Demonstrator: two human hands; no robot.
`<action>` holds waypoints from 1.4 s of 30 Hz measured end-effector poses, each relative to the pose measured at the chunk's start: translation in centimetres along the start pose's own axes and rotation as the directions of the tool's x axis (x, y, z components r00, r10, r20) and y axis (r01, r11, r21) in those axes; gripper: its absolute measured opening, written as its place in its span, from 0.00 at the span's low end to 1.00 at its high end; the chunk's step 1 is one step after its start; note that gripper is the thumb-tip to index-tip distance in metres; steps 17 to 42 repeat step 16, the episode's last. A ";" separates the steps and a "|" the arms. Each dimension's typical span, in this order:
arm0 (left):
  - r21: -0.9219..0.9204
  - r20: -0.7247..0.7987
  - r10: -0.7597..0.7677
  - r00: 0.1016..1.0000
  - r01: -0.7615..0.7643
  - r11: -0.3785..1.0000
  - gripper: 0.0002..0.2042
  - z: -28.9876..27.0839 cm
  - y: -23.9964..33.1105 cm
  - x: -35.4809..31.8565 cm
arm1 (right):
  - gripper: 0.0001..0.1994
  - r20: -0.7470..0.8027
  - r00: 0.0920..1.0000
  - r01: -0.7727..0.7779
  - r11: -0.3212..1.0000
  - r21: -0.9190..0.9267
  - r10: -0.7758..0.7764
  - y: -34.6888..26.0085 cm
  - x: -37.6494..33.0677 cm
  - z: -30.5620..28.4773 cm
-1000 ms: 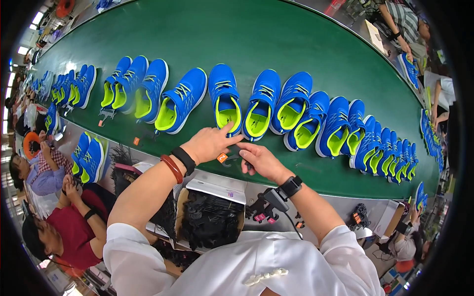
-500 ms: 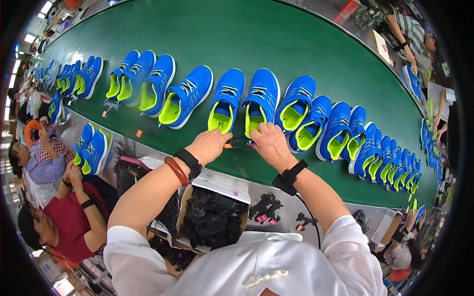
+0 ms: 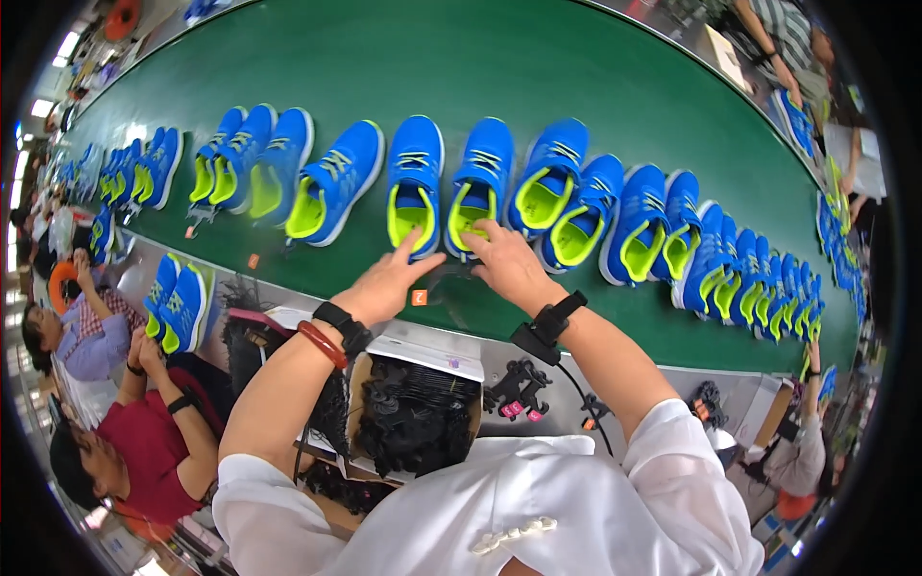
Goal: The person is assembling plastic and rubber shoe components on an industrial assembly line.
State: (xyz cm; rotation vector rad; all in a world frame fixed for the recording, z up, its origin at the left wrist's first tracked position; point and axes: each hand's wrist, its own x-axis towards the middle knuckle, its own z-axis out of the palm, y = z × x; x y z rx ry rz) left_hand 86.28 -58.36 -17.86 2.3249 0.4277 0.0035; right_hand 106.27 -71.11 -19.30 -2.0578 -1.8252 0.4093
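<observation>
Side by side on the green work surface lie two blue sports shoes with lime linings, the left shoe [image 3: 415, 158] and the right shoe [image 3: 484, 154], toes pointing away from me. My left hand [image 3: 382, 286] is at the left shoe's heel, index finger stretched to its collar and thumb apart. At the right shoe's heel is my right hand [image 3: 512, 267], its fingers spread over the collar edge. Neither hand grips anything. Between them, just below the heels, lies an orange tag [image 3: 420, 298] beside a dark piece, too blurred to make out fully.
More blue shoes stand in a row to the left [image 3: 336, 178] and right [image 3: 637, 226]. Below the table edge sits a carton [image 3: 360, 408] of black hangers, with loose black hangers [image 3: 519, 386] beside it. Co-workers sit at the left [image 3: 154, 432] and work along the far right.
My fingers have loosened from the shoe heels and now stretch out and spread. The shoes in front of me appear slightly further left and up in the picture.
</observation>
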 end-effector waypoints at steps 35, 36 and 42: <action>0.497 0.003 0.125 0.992 -0.110 0.861 0.28 5.1 8.0 11.1 | 0.22 0.476 0.814 -0.267 0.942 -0.204 0.334 6.9 -29.5 -7.6; 0.497 0.003 0.125 0.992 -0.110 0.861 0.28 5.1 8.0 11.1 | 0.22 0.476 0.814 -0.267 0.942 -0.204 0.334 6.9 -29.5 -7.6; 0.497 0.003 0.125 0.992 -0.110 0.861 0.28 5.1 8.0 11.1 | 0.22 0.476 0.814 -0.267 0.942 -0.204 0.334 6.9 -29.5 -7.6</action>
